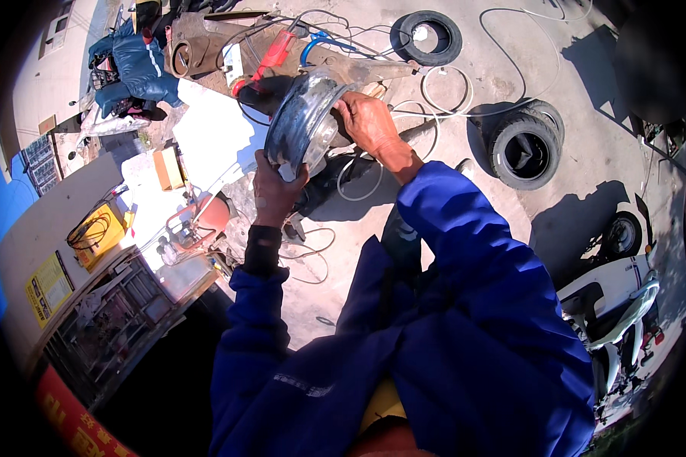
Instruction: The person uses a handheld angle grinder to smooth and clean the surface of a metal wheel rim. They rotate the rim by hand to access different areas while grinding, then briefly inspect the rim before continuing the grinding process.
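A silver metal wheel rim (pixel 301 118), scuffed and tilted nearly on edge, is held in both hands at the upper middle. My left hand (pixel 274 186) grips its lower left edge. My right hand (pixel 370 126) has its fingers closed on the upper right edge. Behind the rim are a dark object, partly hidden, and a red tool (pixel 274 53) with a cable, beside a rusty metal piece (pixel 381 70).
Tyres lie at the top (pixel 446 42) and right (pixel 541 167). A white hose (pixel 465 91) loops across the concrete. At left are a yellow case (pixel 103 247), an orange machine (pixel 209 213) and a padded blue bundle (pixel 133 68). A two-wheeler (pixel 617 297) stands at lower right.
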Action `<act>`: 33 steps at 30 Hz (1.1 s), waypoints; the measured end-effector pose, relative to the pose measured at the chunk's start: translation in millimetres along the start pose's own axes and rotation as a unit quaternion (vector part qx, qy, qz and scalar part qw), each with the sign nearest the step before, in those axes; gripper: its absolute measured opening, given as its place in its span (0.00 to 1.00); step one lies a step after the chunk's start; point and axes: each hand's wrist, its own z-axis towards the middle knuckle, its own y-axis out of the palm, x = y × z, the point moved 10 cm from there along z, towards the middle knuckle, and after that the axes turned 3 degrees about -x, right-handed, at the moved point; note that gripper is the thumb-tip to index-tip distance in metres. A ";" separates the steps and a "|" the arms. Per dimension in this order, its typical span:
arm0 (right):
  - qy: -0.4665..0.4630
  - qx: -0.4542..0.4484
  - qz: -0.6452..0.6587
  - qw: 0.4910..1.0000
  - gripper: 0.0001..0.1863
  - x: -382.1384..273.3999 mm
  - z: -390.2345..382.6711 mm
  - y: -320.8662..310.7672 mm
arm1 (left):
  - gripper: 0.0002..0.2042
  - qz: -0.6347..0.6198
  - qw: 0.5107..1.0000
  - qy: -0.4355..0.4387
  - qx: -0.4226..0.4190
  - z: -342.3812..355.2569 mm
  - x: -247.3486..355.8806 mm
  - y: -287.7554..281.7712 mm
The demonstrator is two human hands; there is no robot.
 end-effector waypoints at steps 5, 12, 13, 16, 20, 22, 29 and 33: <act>0.039 0.003 -0.001 0.999 0.17 5.1 -3.1 8.3 | 0.30 -0.020 1.000 -0.011 -0.006 -1.5 -1.8 5.1; 0.082 -0.036 0.084 0.992 0.18 19.3 1.0 9.1 | 0.33 -0.005 1.000 -0.003 -0.005 -2.4 -10.4 5.6; 0.107 -0.072 0.062 0.990 0.18 24.0 3.4 13.3 | 0.33 -0.007 1.000 0.003 -0.003 0.0 -6.8 5.0; 0.106 -0.084 0.095 0.986 0.18 13.8 2.1 6.1 | 0.33 -0.010 1.000 0.025 0.003 2.2 -7.3 3.6; 0.192 -0.148 0.080 0.967 0.22 57.5 -43.4 -25.1 | 0.32 -0.027 0.999 0.015 0.008 -7.0 -5.5 2.9; 0.194 -0.141 0.055 0.969 0.24 96.0 -76.8 -64.8 | 0.34 0.029 1.000 -0.004 0.001 -8.6 -0.2 -3.3; 0.384 -0.041 -0.140 0.912 0.20 262.9 -271.9 -302.1 | 0.41 0.041 0.999 0.007 0.001 7.5 -4.9 7.0; 0.478 -0.004 -0.117 0.870 0.21 289.1 -344.3 -412.9 | 0.46 0.058 0.997 0.026 0.044 -5.6 -6.5 0.5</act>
